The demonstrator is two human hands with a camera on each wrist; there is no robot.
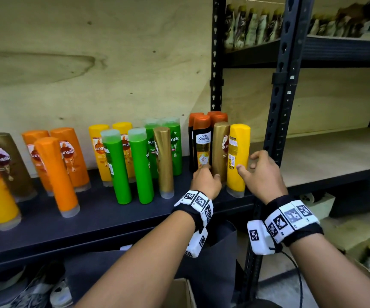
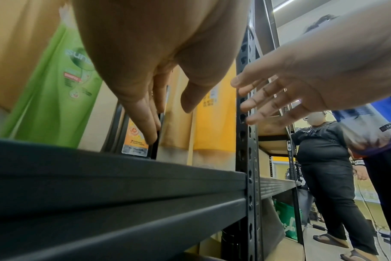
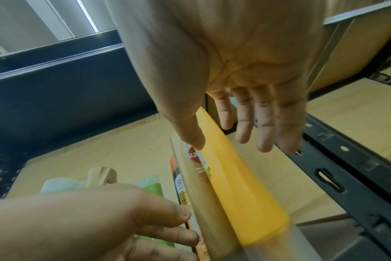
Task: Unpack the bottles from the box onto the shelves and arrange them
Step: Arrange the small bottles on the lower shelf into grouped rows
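At the right end of the black shelf (image 1: 104,218) stand a black-and-orange Shayla bottle (image 1: 203,145), a gold bottle (image 1: 220,147) and a yellow bottle (image 1: 237,156), all upright. My left hand (image 1: 208,174) reaches to their bases. Its straight fingers touch the Shayla bottle (image 2: 134,139) and its thumb lies before the gold bottle (image 2: 179,127). My right hand (image 1: 247,164) hovers open beside the yellow bottle (image 3: 241,185), thumb at its front and fingers spread off to its right. To the left stand several more green, yellow, orange, gold and brown bottles.
A black perforated upright (image 1: 277,121) stands just right of the yellow bottle. Beyond it is a bare wooden shelf bay (image 1: 324,152). A cardboard box corner (image 1: 179,294) sits below, another box (image 1: 368,247) at lower right. A person (image 2: 324,159) stands down the aisle.
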